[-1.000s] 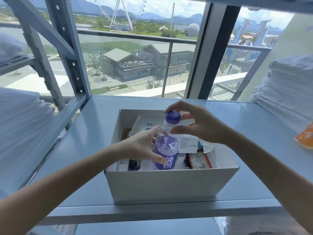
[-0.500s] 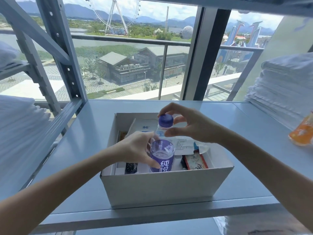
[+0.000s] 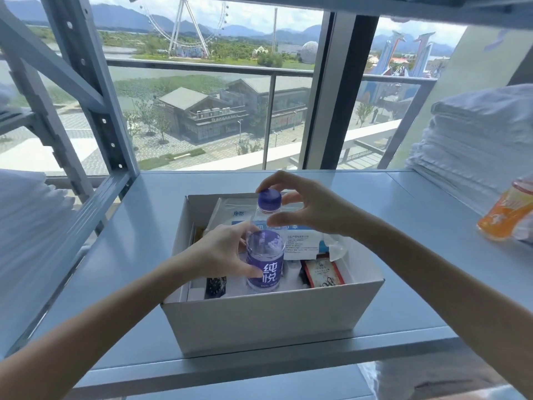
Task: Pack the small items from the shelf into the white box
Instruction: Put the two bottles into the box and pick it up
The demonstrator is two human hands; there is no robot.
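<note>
The left grip is wrapped round the body of a clear plastic water bottle with a purple label. The thumb lies across the front of the label low down and the fingers curl round the far side, a narrow hold closed on the bottle. The right grip holds the top of the same bottle. Its forefinger arches over the purple screw cap and its thumb sits at the neck just under it, while the other fingers are spread loosely behind. The bottle stands upright inside the open white cardboard box, near the middle of the front wall, with its base down among the packed things.

At the far left, a heap of white folded cloth lies beyond the grey perforated metal upright of the rack. The box sits on the pale blue-grey metal shelf, close to its front edge. Inside, left of the bottle, lies a small dark item too blurred to name. Behind the bottle a flat white packet with blue print leans toward the back wall, and just right of the bottle sits a small red-brown packet. Well apart to the right, an orange drink bottle lies on the shelf in front of a tall stack of white folded towels.
</note>
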